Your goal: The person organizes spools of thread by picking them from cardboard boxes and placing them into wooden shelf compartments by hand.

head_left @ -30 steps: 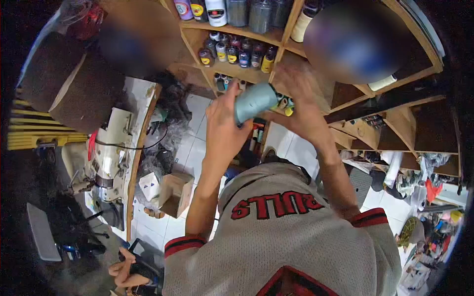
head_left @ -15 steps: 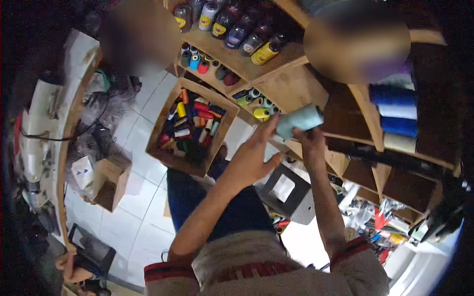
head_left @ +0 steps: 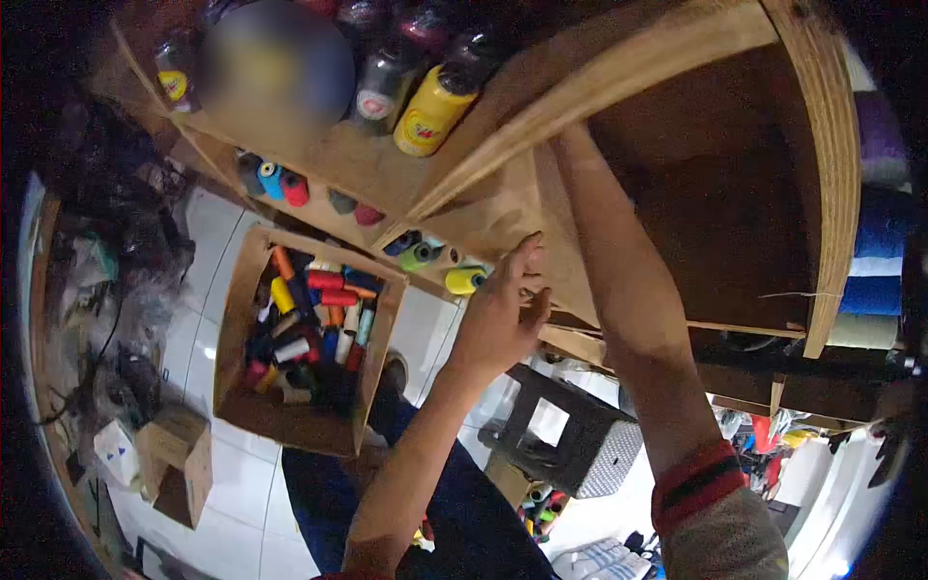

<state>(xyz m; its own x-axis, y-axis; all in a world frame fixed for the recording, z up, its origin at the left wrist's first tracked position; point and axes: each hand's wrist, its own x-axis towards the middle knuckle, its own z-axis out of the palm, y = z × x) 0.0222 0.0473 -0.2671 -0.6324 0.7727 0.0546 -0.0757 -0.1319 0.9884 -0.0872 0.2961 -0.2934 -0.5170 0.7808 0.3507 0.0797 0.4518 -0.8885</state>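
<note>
My left hand [head_left: 503,314] is in mid-view, in front of the wooden shelf [head_left: 483,217], with its fingers apart and a little curled and nothing in them. A yellow-green spool [head_left: 465,281] lies on the lower shelf just left of its fingertips. My right forearm [head_left: 628,251] reaches up into a shelf compartment; the hand is hidden behind the wooden divider, and so is anything it holds. The teal spool does not show.
A cardboard box [head_left: 232,372] of coloured thread spools stands on the floor at left. Large cones, one yellow [head_left: 435,108], stand on the upper shelf. Blue and white spools [head_left: 878,232] are stacked at right. A dark plastic stool [head_left: 570,435] stands below my hands.
My right hand, which held the teal spool, has moved up into the shelf and out of sight. My left hand has come away from the spool. The view has moved closer to the shelf.
</note>
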